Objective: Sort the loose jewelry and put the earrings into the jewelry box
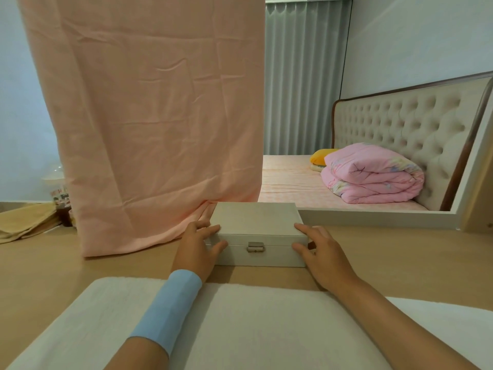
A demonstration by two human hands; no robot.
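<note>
While the left hand and right hand are gripping the closed jewelry box on the table, uneven pulling is risking it skewing into the pink cloth.

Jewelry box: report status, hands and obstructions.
Left hand and right hand grip the jewelry box ends. Lid shut, clasp latched. No jewelry visible. Nothing blocking.

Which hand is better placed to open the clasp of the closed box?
Probably the right hand. Its thumb lies on the front of the jewelry box, a little nearer the clasp than the left hand, which holds the left corner.
</note>
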